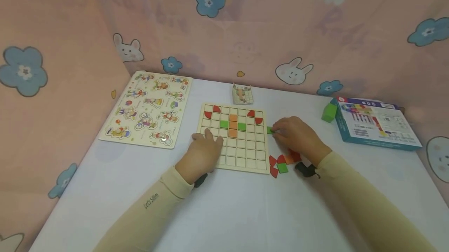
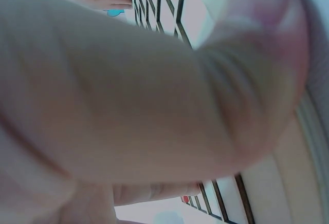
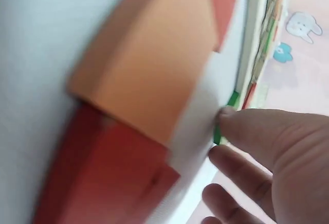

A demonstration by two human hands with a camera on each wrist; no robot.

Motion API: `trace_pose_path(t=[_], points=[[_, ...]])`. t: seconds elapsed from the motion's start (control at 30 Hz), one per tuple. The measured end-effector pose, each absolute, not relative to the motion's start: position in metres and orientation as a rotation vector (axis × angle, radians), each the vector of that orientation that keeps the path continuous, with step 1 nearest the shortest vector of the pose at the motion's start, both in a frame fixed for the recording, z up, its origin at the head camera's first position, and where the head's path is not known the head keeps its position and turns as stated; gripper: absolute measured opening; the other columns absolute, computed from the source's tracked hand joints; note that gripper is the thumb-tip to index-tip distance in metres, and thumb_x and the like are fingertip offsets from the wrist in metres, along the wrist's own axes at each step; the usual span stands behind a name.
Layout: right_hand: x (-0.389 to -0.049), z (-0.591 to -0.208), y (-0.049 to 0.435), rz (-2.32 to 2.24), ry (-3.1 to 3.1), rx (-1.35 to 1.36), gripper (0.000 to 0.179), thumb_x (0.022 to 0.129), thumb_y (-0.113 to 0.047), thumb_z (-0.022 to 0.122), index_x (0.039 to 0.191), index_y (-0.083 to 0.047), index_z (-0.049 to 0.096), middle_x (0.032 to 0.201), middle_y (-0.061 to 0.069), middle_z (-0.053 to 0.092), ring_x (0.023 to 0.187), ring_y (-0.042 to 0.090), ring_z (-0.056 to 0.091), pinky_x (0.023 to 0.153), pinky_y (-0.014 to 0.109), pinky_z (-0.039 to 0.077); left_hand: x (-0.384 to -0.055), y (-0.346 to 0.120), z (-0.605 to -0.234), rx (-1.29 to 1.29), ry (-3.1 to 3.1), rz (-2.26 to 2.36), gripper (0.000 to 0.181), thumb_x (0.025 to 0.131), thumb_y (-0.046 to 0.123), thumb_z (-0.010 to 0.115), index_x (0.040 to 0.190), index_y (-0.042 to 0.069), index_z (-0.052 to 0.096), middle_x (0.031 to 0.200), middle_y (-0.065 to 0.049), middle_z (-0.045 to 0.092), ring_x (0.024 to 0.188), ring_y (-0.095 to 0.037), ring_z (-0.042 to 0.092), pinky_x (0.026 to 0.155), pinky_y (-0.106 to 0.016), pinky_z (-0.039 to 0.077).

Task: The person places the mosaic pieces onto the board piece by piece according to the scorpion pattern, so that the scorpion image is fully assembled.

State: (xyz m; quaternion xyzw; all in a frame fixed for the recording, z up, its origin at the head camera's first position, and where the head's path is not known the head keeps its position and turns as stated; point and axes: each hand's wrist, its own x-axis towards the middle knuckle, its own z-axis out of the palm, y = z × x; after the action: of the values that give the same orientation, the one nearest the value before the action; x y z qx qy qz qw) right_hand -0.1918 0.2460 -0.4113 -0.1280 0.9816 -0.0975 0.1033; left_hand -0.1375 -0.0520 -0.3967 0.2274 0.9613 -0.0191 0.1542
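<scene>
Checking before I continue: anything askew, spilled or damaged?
Loose flat red, orange and green tiles lie jumbled right of the pale wooden grid board, unlike the seated tiles in its cells. The small printed card behind it seems curled. No spill shows.

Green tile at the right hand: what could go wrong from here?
The green tile could slip, since the right hand seems to pinch only part of it. The loose pieces lie close by that hand and might get knocked. The left hand rests on the board, so a push there might shift it.
</scene>
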Motion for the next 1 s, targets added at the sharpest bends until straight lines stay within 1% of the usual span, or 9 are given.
trace_pose_path(t=[0.1,0.23,0.47,0.57,0.67,0.83,0.9,1.0], points=[[-0.19,-0.412,0.245,-0.251,2.933,-0.432,0.03,0.097,-0.018,0.08,0.124,-0.006,0.079,0.126,0.011,0.074,0.125,0.035,0.058,0.11,0.055,0.047,-0.137,-0.051,-0.394,0.655,2.752,-0.055,0.082,0.083,0.015,0.091,0.154,0.0,0.05,0.152,-0.042,0.042,0.123,-0.067,0.053,0.071,-0.049,0.064],[-0.189,-0.411,0.245,-0.22,2.955,-0.474,0.029,0.095,-0.018,0.082,0.122,-0.007,0.081,0.12,0.009,0.077,0.119,0.033,0.06,0.106,0.053,0.05,-0.137,-0.051,-0.393,0.646,2.748,-0.053,0.083,0.083,0.015,0.091,0.155,0.001,0.05,0.153,-0.041,0.041,0.124,-0.067,0.053,0.072,-0.049,0.064],[-0.199,-0.403,0.245,-0.203,2.938,-0.423,0.027,0.095,-0.02,0.082,0.118,-0.007,0.082,0.115,0.009,0.078,0.11,0.03,0.06,0.1,0.05,0.054,-0.137,-0.052,-0.394,0.65,2.751,-0.056,0.084,0.084,0.016,0.091,0.155,0.001,0.049,0.152,-0.042,0.042,0.123,-0.067,0.053,0.072,-0.05,0.064],[-0.206,-0.398,0.238,-0.217,2.965,-0.419,0.024,0.094,-0.018,0.082,0.116,-0.006,0.083,0.113,0.01,0.078,0.108,0.03,0.059,0.099,0.049,0.054,-0.136,-0.053,-0.394,0.659,2.758,-0.068,0.083,0.084,0.016,0.09,0.155,0.001,0.05,0.151,-0.042,0.043,0.122,-0.066,0.054,0.073,-0.05,0.064],[-0.215,-0.395,0.223,-0.229,2.989,-0.489,0.024,0.094,-0.018,0.083,0.116,-0.008,0.083,0.112,0.008,0.078,0.107,0.029,0.059,0.098,0.046,0.053,-0.136,-0.054,-0.394,0.662,2.766,-0.076,0.082,0.084,0.016,0.09,0.154,0.001,0.051,0.149,-0.042,0.045,0.121,-0.066,0.055,0.074,-0.052,0.063],[-0.225,-0.397,0.197,-0.223,3.013,-0.616,0.021,0.096,-0.018,0.082,0.114,-0.009,0.084,0.108,0.003,0.08,0.098,0.025,0.056,0.088,0.04,0.053,-0.136,-0.055,-0.395,0.666,2.767,-0.077,0.077,0.086,0.014,0.087,0.154,0.001,0.052,0.149,-0.041,0.045,0.121,-0.064,0.056,0.073,-0.05,0.064],[-0.226,-0.4,0.19,-0.206,3.032,-0.631,0.021,0.095,-0.019,0.082,0.113,-0.009,0.084,0.106,0.002,0.08,0.094,0.024,0.055,0.083,0.038,0.052,-0.136,-0.054,-0.396,0.672,2.769,-0.083,0.076,0.087,0.014,0.086,0.154,0.002,0.052,0.149,-0.041,0.046,0.12,-0.064,0.056,0.074,-0.05,0.064],[-0.228,-0.403,0.185,-0.159,3.055,-0.632,0.02,0.096,-0.02,0.082,0.112,-0.01,0.085,0.103,0.002,0.08,0.091,0.024,0.053,0.08,0.037,0.05,-0.136,-0.054,-0.397,0.674,2.775,-0.088,0.074,0.088,0.014,0.084,0.153,0.002,0.052,0.149,-0.04,0.046,0.12,-0.063,0.057,0.074,-0.05,0.064]])
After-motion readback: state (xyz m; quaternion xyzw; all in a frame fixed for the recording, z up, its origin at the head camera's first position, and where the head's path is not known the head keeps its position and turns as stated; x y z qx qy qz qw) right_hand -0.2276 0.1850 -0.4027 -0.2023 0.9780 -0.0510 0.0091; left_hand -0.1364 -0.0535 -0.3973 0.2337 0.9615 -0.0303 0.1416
